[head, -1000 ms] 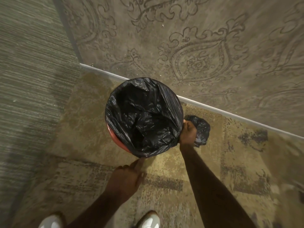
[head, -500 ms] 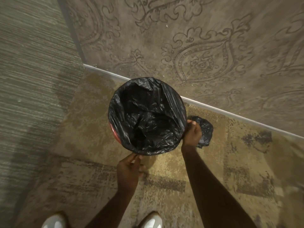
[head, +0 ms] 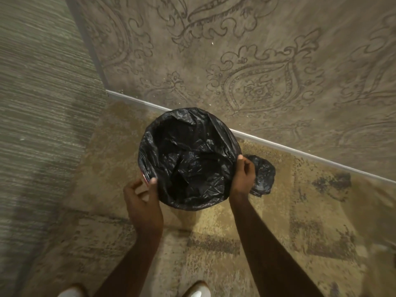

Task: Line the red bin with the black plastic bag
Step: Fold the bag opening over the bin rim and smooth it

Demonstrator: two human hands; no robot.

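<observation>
Glossy black bag (head: 188, 159), sliver of red bin (head: 144, 176) at left rim. Floor (head: 214, 249) mottled ochre/brown. Wall (head: 257, 71) grey-tan paisley. White baseboard (head: 300, 154), white shoes (head: 197, 291).

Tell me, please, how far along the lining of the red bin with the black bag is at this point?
Nearly finished. Done: the black plastic bag sits open inside the red bin and is folded over most of the rim. In hand: the left hand touches the near-left edge, where a sliver of red shows; the right hand holds the right edge, bunched slack beside it. Left: cover that sliver, tidy the slack.
</observation>
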